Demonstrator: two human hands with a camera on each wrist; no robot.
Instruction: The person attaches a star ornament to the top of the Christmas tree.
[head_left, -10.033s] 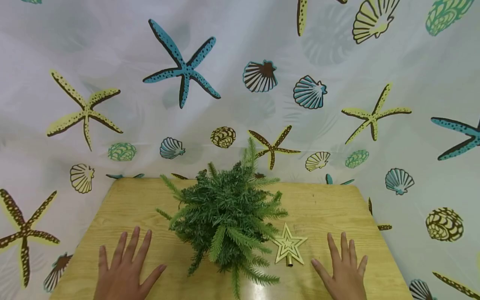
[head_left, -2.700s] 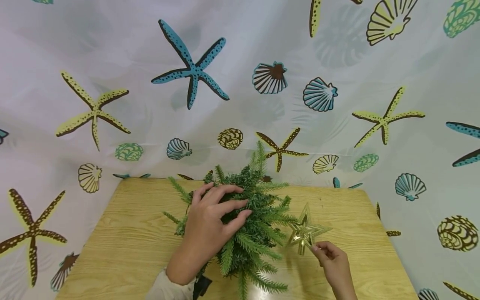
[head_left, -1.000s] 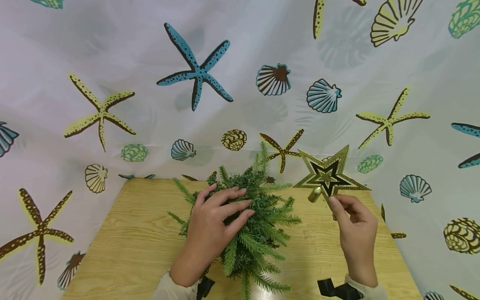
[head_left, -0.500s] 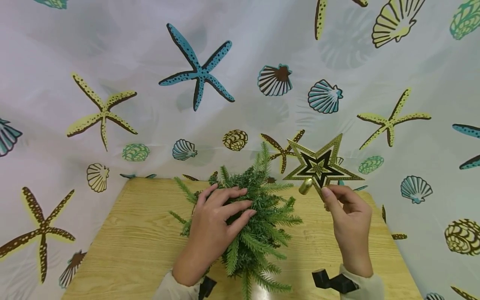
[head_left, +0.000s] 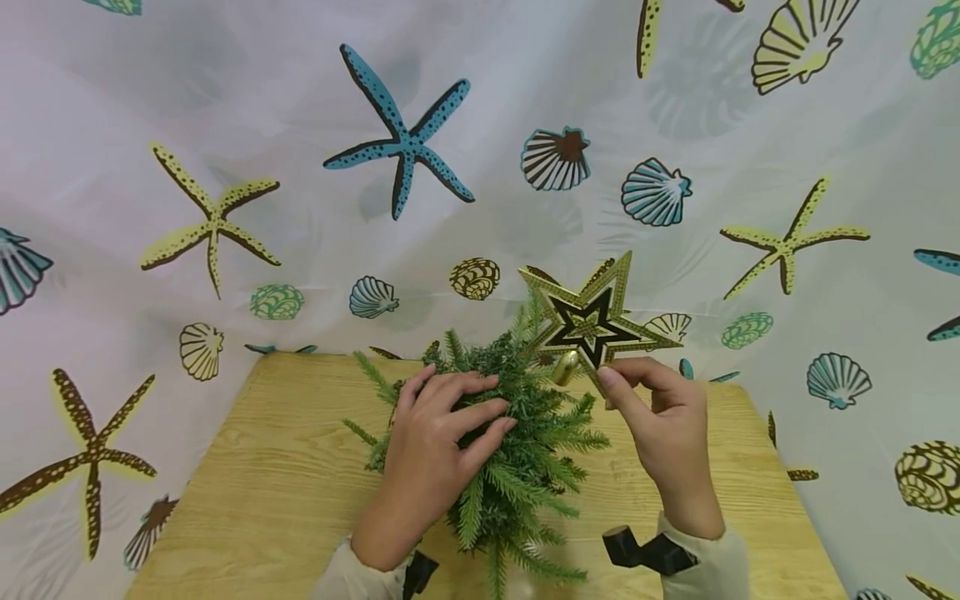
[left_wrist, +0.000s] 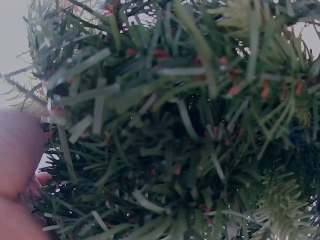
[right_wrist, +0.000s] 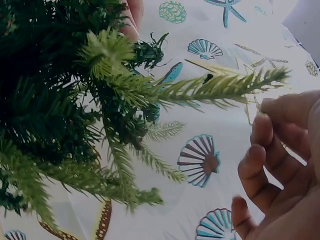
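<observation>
A green artificial Christmas tree (head_left: 517, 475), short and bushy, stands at the middle of the wooden table. My left hand (head_left: 438, 433) holds its upper left side, fingers and thumb curved over the branches. Dense needles (left_wrist: 175, 125) fill the left wrist view, with part of that hand at the left edge. My right hand (head_left: 667, 417) pinches one lower point of a gold star tree topper (head_left: 587, 327) between thumb and fingertips. The star is raised, tilted, and overlaps the tree's back right branches in the head view; its gold socket (head_left: 566, 368) hangs beside the pinched point.
The wooden table (head_left: 247, 475) lies beneath the tree. Behind and around it hangs a white curtain (head_left: 300, 100) printed with starfish and shells. A black device (head_left: 652, 552) is strapped to my right wrist, another (head_left: 420, 575) to the left.
From lying flat on the table, my hands went to the tree and the star. The right hand lifted the star and has since carried it left toward the tree; the left stays on the branches.
</observation>
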